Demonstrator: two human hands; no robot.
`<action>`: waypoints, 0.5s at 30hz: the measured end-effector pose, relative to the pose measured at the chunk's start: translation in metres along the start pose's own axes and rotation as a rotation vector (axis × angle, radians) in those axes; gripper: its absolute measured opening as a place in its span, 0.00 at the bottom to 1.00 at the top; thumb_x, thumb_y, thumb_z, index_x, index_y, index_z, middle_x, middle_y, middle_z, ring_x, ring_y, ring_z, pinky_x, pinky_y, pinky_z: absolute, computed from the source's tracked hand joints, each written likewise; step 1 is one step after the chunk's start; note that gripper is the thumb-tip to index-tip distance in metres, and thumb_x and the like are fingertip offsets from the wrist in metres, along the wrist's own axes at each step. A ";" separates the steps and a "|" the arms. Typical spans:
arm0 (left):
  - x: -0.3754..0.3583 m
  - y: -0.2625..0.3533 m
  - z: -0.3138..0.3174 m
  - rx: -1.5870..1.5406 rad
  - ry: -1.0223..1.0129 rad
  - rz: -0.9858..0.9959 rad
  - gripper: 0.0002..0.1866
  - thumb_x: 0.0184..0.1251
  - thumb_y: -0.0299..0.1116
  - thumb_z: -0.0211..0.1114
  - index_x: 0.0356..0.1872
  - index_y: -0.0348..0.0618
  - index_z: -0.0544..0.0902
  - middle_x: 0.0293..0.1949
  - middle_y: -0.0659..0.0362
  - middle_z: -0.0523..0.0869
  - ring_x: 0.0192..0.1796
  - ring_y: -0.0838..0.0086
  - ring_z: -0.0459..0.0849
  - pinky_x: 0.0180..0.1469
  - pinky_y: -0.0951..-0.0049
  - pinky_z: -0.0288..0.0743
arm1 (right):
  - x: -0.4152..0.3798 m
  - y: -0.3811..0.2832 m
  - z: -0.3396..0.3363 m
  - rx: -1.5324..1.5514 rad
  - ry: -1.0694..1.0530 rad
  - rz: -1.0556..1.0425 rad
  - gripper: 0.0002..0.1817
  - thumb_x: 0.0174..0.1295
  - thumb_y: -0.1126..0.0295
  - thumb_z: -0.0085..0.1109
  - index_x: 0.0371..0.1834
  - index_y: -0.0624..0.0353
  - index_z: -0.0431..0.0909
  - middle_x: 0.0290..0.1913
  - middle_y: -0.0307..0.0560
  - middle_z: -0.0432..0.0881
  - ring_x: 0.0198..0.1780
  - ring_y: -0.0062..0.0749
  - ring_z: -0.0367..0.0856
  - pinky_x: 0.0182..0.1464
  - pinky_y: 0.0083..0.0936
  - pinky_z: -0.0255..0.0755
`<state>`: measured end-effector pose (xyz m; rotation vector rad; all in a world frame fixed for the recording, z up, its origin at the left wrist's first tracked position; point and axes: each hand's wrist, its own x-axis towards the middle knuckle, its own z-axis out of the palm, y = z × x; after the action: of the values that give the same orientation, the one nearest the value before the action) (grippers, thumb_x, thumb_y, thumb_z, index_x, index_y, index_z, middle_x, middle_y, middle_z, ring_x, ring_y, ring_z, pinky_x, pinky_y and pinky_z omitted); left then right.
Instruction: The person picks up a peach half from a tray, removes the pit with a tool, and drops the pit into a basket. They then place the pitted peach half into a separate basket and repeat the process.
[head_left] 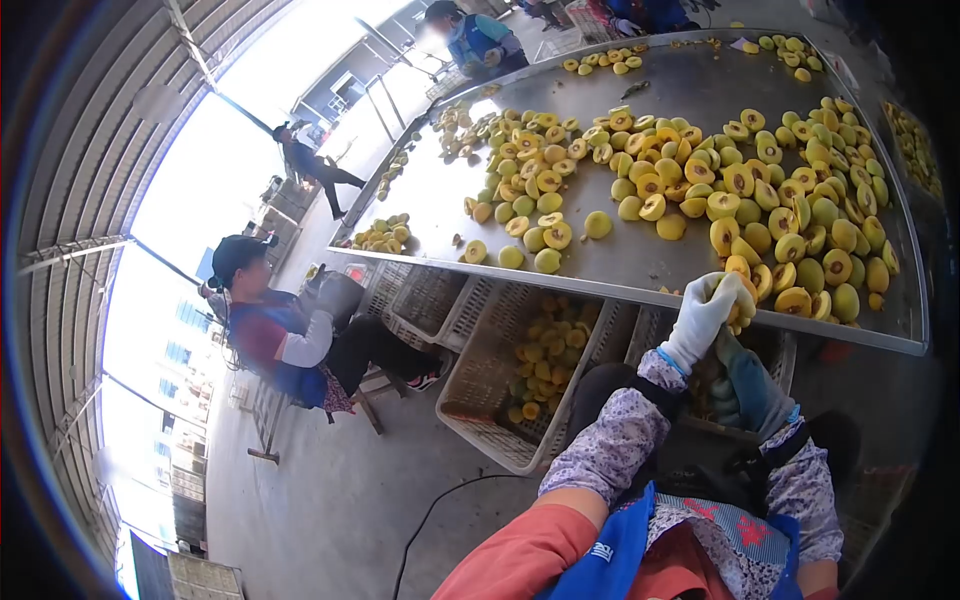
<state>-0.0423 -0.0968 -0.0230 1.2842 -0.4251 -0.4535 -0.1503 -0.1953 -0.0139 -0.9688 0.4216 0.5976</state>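
Head camera view: my left hand (706,318), in a white glove, pinches a yellow fruit piece (739,319) at the near long edge of the metal table (640,268). My right hand (757,392), in a blue-gray glove, is just below it, but I cannot tell how its fingers are closed. Lots of cut fruit (738,180) lies in a big heap toward the right end of the table. A crate (480,385) with more fruit inside sits below the near edge. A person (268,335) sits off to the left.
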 end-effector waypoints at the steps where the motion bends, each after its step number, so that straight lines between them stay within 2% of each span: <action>1: 0.001 0.002 -0.001 0.012 -0.047 -0.043 0.20 0.78 0.43 0.57 0.32 0.37 0.82 0.24 0.59 0.84 0.22 0.82 0.79 0.25 0.82 0.72 | 0.016 0.014 -0.011 -0.247 0.093 -0.196 0.27 0.74 0.37 0.46 0.28 0.46 0.70 0.14 0.27 0.61 0.10 0.16 0.55 0.12 0.20 0.49; 2: 0.001 0.003 -0.002 0.011 -0.050 -0.039 0.20 0.78 0.43 0.57 0.32 0.37 0.82 0.24 0.59 0.84 0.22 0.82 0.79 0.25 0.82 0.72 | 0.027 0.026 -0.021 -0.495 0.187 -0.393 0.26 0.74 0.37 0.46 0.27 0.45 0.69 0.13 0.26 0.59 0.10 0.15 0.52 0.12 0.19 0.47; 6: 0.000 0.002 -0.001 0.086 -0.117 -0.116 0.18 0.76 0.42 0.57 0.31 0.37 0.82 0.25 0.59 0.85 0.23 0.80 0.80 0.26 0.81 0.74 | 0.026 0.033 -0.032 -0.492 0.189 -0.380 0.26 0.74 0.36 0.47 0.27 0.44 0.68 0.13 0.25 0.56 0.10 0.14 0.50 0.13 0.18 0.46; 8: 0.002 -0.006 -0.003 0.015 -0.119 -0.057 0.20 0.77 0.43 0.56 0.31 0.35 0.82 0.24 0.56 0.85 0.22 0.76 0.80 0.24 0.80 0.75 | -0.001 0.004 -0.008 -0.020 -0.041 0.051 0.27 0.73 0.34 0.47 0.30 0.46 0.71 0.14 0.26 0.58 0.10 0.14 0.51 0.13 0.18 0.49; 9: 0.002 -0.004 -0.003 0.012 -0.123 -0.056 0.20 0.77 0.43 0.56 0.31 0.35 0.82 0.24 0.56 0.85 0.22 0.76 0.80 0.24 0.80 0.75 | 0.000 0.001 -0.009 -0.020 -0.035 0.049 0.27 0.73 0.34 0.47 0.30 0.46 0.71 0.14 0.26 0.58 0.10 0.14 0.51 0.13 0.18 0.49; 11: -0.001 -0.003 -0.004 -0.351 -0.175 0.002 0.23 0.79 0.45 0.53 0.30 0.35 0.81 0.23 0.51 0.84 0.21 0.71 0.81 0.22 0.77 0.76 | 0.002 -0.001 -0.011 0.060 -0.292 0.110 0.29 0.73 0.34 0.47 0.30 0.48 0.71 0.14 0.27 0.58 0.10 0.14 0.50 0.13 0.18 0.49; 12: -0.002 -0.002 -0.001 -0.347 -0.100 0.049 0.25 0.80 0.48 0.50 0.31 0.35 0.79 0.24 0.47 0.84 0.21 0.66 0.81 0.21 0.73 0.78 | 0.003 -0.005 -0.008 0.066 -0.278 0.111 0.29 0.73 0.34 0.47 0.30 0.48 0.71 0.14 0.27 0.58 0.10 0.14 0.50 0.13 0.18 0.49; 13: -0.001 -0.001 0.001 -0.397 -0.017 -0.040 0.24 0.81 0.49 0.50 0.33 0.36 0.78 0.26 0.47 0.84 0.22 0.66 0.82 0.22 0.72 0.80 | 0.003 -0.006 -0.003 -0.033 -0.202 0.076 0.28 0.73 0.34 0.48 0.30 0.48 0.71 0.14 0.27 0.58 0.11 0.15 0.51 0.13 0.18 0.51; 14: -0.001 -0.002 -0.004 -0.296 0.078 -0.087 0.23 0.81 0.49 0.50 0.35 0.37 0.77 0.28 0.49 0.84 0.24 0.64 0.83 0.24 0.71 0.82 | 0.000 -0.003 -0.002 -0.122 -0.104 0.053 0.28 0.73 0.35 0.49 0.30 0.47 0.72 0.14 0.28 0.59 0.11 0.15 0.53 0.14 0.18 0.53; 15: -0.002 0.003 -0.009 -0.335 0.115 -0.102 0.21 0.80 0.50 0.52 0.35 0.42 0.78 0.30 0.52 0.84 0.29 0.64 0.84 0.28 0.69 0.82 | -0.001 0.006 -0.002 -0.235 -0.124 -0.158 0.28 0.73 0.35 0.49 0.31 0.50 0.73 0.15 0.29 0.63 0.13 0.17 0.58 0.17 0.19 0.58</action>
<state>-0.0383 -0.0877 -0.0226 1.0029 -0.1770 -0.5101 -0.1546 -0.1952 -0.0181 -1.1700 0.1641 0.5675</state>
